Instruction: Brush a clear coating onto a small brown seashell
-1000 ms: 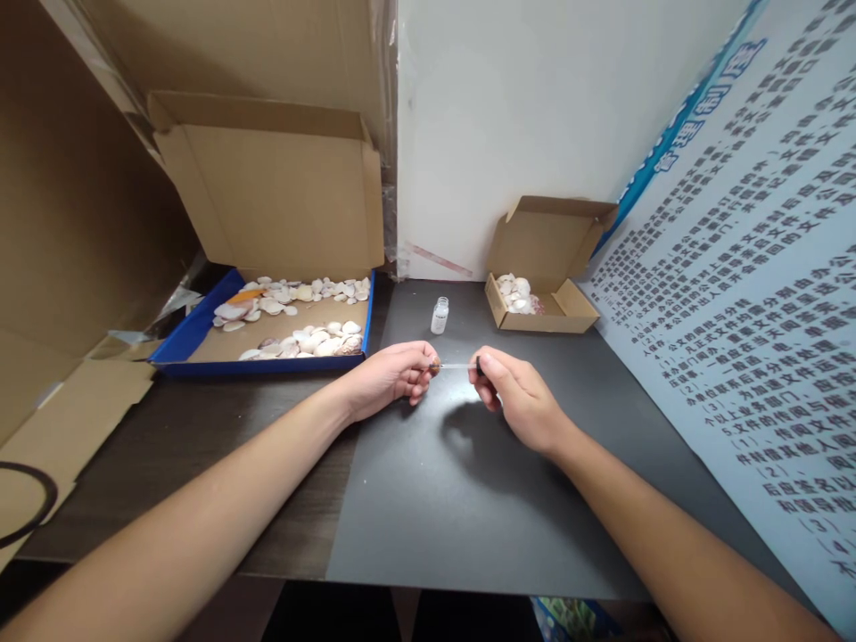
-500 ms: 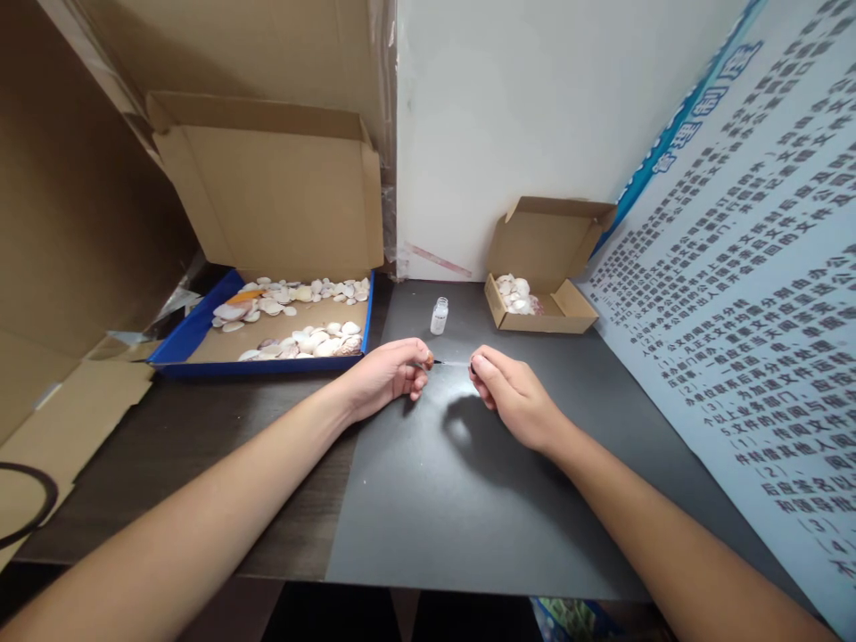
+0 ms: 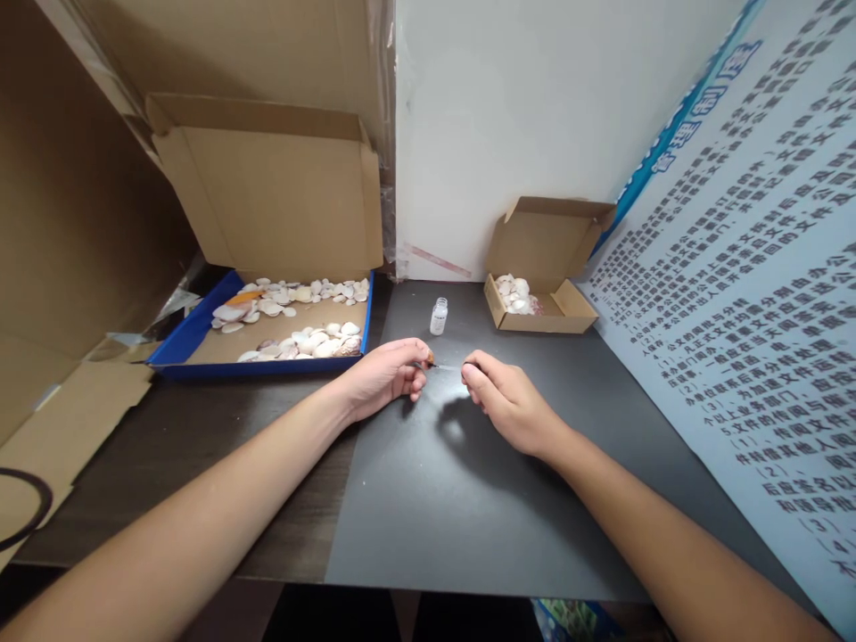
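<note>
My left hand [image 3: 390,376] pinches a brown piece [image 3: 429,358], my right hand [image 3: 512,403] a thin brush [image 3: 447,366]. Probably brushing; next needs steadiness.

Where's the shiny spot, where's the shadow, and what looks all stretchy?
In the head view, glare brightens the gray mat between the left hand and right hand; a soft shadow lies below the right hand; also in the head view, the sign looks stretched.

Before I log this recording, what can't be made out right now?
Head view:
Brown piece: mostly covered by the left hand.
Thin rod: right end hidden in the right hand.
Bottle label: print too small to read.
Blue packet: cut off by the bottom picture edge.
</note>
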The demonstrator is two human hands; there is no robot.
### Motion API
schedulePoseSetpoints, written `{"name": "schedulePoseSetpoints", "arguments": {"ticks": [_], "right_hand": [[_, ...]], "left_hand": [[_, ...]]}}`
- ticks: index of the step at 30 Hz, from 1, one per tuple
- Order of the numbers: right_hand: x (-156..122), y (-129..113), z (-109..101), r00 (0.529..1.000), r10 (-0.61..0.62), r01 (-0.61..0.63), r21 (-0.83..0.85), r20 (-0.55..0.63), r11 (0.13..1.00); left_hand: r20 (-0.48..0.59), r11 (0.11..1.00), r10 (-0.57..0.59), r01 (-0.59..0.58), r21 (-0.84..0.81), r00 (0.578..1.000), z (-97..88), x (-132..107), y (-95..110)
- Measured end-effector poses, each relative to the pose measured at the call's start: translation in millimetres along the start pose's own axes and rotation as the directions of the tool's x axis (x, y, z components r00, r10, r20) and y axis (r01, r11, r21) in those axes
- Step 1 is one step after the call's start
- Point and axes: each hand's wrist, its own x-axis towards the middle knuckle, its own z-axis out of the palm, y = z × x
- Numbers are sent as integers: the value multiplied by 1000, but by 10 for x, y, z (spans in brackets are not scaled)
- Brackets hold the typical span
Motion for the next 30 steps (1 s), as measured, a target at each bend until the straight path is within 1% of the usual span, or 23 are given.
{"name": "schedulePoseSetpoints", "arguments": {"ticks": [2, 5, 7, 11, 15, 20, 24, 28, 30], "right_hand": [[3, 3, 4, 1000, 9, -9, -24, -11, 1000], [0, 7, 3, 999, -12, 13, 26, -46, 1000], [-4, 10, 1, 998, -12, 14, 25, -59, 1000], [-8, 18, 5, 998, 27, -31, -54, -65, 998], [-2, 13, 12, 998, 10, -10, -7, -65, 1000], [4, 4, 13, 998, 46, -49, -51, -50, 998], [-9, 6, 11, 997, 12, -10, 21, -73, 1000], [0, 12, 12, 997, 43, -47, -57, -69, 997], [8, 12, 11, 996, 46, -50, -43, -72, 998]], "left_hand": [[1, 1000, 4, -4, -1, 1000, 8, -4, 5], [4, 1000, 7, -7, -3, 1000, 11, -6, 7], [5, 1000, 10, -10, -5, 1000, 6, -5, 5], [12, 1000, 12, -12, -7, 1000, -2, -4, 2], [4, 1000, 11, -11, -8, 1000, 4, -8, 1], [4, 1000, 14, -14, 0, 1000, -1, -4, -3], [-4, 1000, 7, -7, 2, 1000, 1, -5, 1], [-7, 1000, 8, -7, 7, 1000, 7, -8, 7], [-5, 1000, 9, -9, 9, 1000, 4, -6, 5]]}}
